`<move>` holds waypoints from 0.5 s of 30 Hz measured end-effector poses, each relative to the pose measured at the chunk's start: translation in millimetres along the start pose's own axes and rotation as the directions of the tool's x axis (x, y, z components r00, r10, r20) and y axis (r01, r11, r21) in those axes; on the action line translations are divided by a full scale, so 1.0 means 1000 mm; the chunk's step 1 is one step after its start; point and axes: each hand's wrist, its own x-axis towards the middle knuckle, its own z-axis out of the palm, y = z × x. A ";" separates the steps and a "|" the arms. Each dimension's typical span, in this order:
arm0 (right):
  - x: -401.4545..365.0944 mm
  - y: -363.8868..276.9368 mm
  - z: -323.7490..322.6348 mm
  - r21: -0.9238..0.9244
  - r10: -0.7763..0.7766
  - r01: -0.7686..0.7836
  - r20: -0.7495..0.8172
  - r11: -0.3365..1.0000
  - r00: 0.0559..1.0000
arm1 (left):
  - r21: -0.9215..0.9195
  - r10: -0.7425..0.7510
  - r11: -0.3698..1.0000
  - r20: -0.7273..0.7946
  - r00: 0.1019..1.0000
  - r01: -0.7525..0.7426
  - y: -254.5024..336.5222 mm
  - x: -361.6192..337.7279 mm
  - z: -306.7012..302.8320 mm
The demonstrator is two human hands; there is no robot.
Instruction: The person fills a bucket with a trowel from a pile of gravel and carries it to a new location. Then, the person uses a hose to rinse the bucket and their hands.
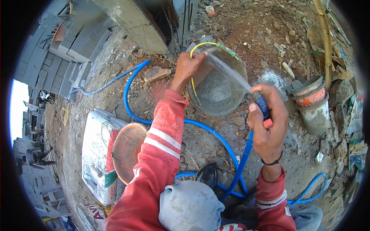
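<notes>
My left hand (pixel 189 67) is closed on a thin yellow handle (pixel 197 47) that arcs over the rim of a grey, cement-coated bucket (pixel 221 102). The bucket's mouth faces me, and its inner wall looks wet and grey. In my right hand (pixel 271 119) is a hose nozzle (pixel 262 106), dark blue with an orange-red part, fitted to a blue hose (pixel 243 163). A spray of water (pixel 231 73) leaves the nozzle tip and crosses the bucket's mouth toward my left hand.
Left of me, an orange-brown basin (pixel 130 152) leans by a white mortar sack (pixel 96 154). Stacked dirty buckets (pixel 314 109) stand at right. The hose loops over stony ground near my black boot (pixel 207 176). A concrete column (pixel 135 25) rises ahead; grey blocks (pixel 77 42) are piled left.
</notes>
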 end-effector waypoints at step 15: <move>0.007 -0.073 -0.079 -0.264 0.129 -0.087 0.147 0.961 0.981 | -0.151 0.083 0.972 -0.502 0.861 -0.182 -0.062 -0.105 0.110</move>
